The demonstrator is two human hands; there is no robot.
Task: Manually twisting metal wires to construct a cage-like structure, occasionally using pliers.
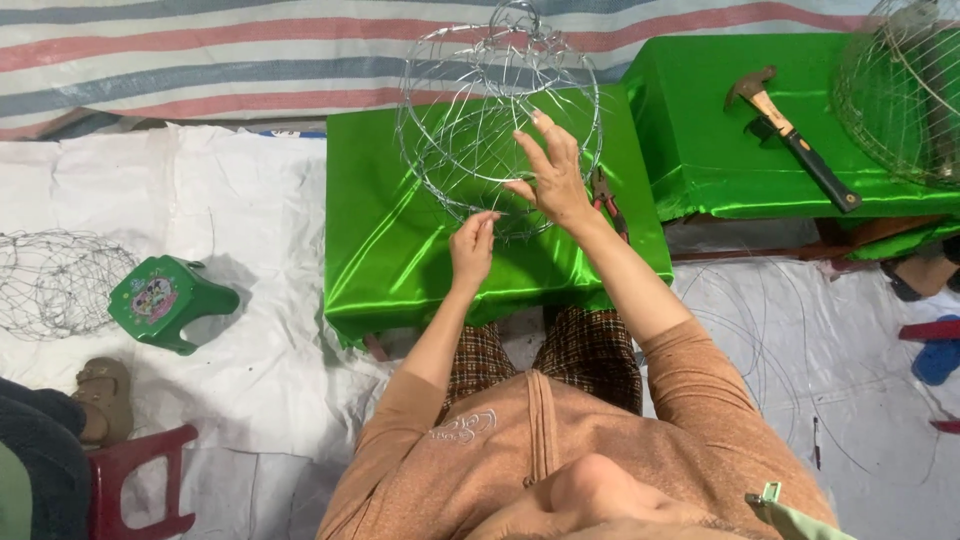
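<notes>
A round wire frame (500, 110), shaped like a cage of thin silver wire, stands on a table covered in shiny green cloth (400, 240). My right hand (553, 175) rests against the frame's near side with fingers spread, steadying it. My left hand (472, 248) pinches a thin wire at the frame's lower front edge. Red-handled pliers (606, 203) lie on the green cloth just right of my right hand.
A hammer (790, 135) lies on a second green-covered table (700, 160) at right, beside another wire frame (900, 90). A wire mesh ball (55, 280) and a small green stool (165, 300) sit on the white floor sheet at left. Loose wire lies on the floor at right.
</notes>
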